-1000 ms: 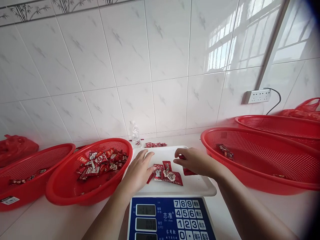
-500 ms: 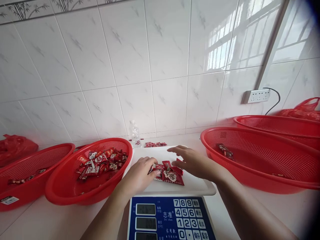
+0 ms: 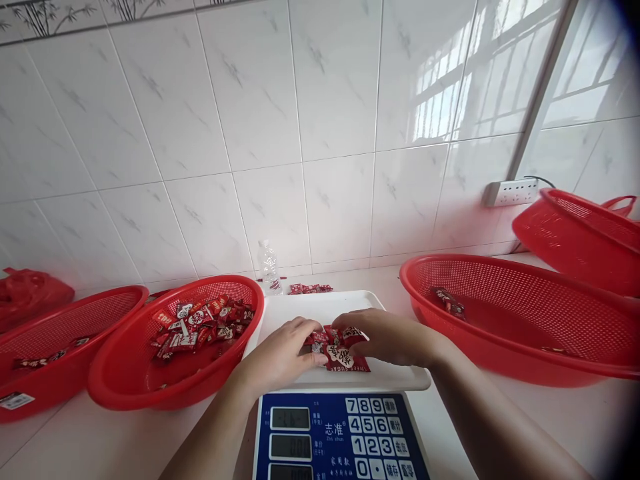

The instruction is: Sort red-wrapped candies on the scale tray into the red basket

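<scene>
While my left hand (image 3: 285,350) curves in over the white pan (image 3: 300,307) from one side, my right hand (image 3: 387,337) bends in from the other, and the red packets (image 3: 344,360) lie bunched on the pan between them. Both hands are cupped, thumbs on the near side and fingers arched over the edges of the little heap; I cannot tell whether either one has a packet pinched. The front packet lies with its pale emblem and lettering facing up. Just nearer me is the scale's blue panel (image 3: 336,453), its displays (image 3: 290,419) too faint to read. On my left, a round-ended basket (image 3: 113,393) holds a pile of wrapped sweets (image 3: 197,327); beyond it sits a labelled basket (image 3: 50,393). On my right, a long basket (image 3: 500,360) has a dark packet (image 3: 450,304) inside near its left end, and behind it a tilted basket (image 3: 570,240) slants near the socket strip (image 3: 515,192). At the back of the worktop (image 3: 370,277), a clear bottle (image 3: 270,269) stands beside a short row of wrappers (image 3: 310,289).
</scene>
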{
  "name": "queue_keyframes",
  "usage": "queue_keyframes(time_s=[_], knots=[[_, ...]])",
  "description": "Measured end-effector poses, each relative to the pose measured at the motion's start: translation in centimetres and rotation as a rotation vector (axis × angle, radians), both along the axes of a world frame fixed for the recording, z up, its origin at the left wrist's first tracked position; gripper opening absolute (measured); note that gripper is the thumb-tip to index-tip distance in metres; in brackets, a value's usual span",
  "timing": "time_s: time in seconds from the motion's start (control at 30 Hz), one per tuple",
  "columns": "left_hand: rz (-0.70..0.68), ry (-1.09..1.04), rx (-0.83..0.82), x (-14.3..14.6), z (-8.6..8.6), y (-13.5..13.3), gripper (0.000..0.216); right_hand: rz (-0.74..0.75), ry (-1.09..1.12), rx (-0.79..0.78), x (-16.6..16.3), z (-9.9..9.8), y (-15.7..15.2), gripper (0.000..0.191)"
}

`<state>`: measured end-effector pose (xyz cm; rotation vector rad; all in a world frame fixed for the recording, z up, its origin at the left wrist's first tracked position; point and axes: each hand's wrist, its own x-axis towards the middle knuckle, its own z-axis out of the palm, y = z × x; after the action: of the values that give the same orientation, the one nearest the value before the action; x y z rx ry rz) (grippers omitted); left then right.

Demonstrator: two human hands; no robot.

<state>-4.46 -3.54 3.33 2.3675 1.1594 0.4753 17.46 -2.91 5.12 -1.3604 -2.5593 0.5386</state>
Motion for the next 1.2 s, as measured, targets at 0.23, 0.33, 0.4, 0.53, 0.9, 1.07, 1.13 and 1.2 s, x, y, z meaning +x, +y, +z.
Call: queue_keyframes(time_s=[0.23,0.33,0.4,0.53,0.9,1.07,1.13,1.2], knots=[[-0.034,0.001,-0.031,-0.1,-0.2,-0.1,0.052,-0.03,0.032,-0.008,0.4,0.2,-0.4,0.052],[-0.078,-0.025,-0.079,0.2,0.1,-0.2,0.056,-0.05,0.012,-0.039,0.2,0.1,-0.4,0.05],[-0.09,-0.039,-0.091,0.2,0.2,-0.2,0.057,-0.036,0.026,-0.049,-0.1,0.0,-0.4,0.049],[-0.017,-0.061,-0.063,-0.1,0.3,0.0,0.051,-0.047,0.029,-0.011,-0.2,-0.3,-0.3,0.054],[0.137,0.058,0.051,-0.6,0.5,0.2,0.012,-0.017,-0.051,-0.025,-0.7,0.4,-1.0,0.054],[0.131,0.068,0.032,-0.6,0.4,0.2,0.01,-0.004,-0.054,0.016,-1.0,0.2,-1.0,0.053],[0.13,0.072,0.039,-0.5,0.5,0.1,0.013,0.0,-0.05,0.022,-1.0,0.1,-0.9,0.052],[0.126,0.059,0.049,-0.5,0.6,-0.1,0.018,0.004,-0.045,0.025,-0.9,0.0,-0.9,0.051]])
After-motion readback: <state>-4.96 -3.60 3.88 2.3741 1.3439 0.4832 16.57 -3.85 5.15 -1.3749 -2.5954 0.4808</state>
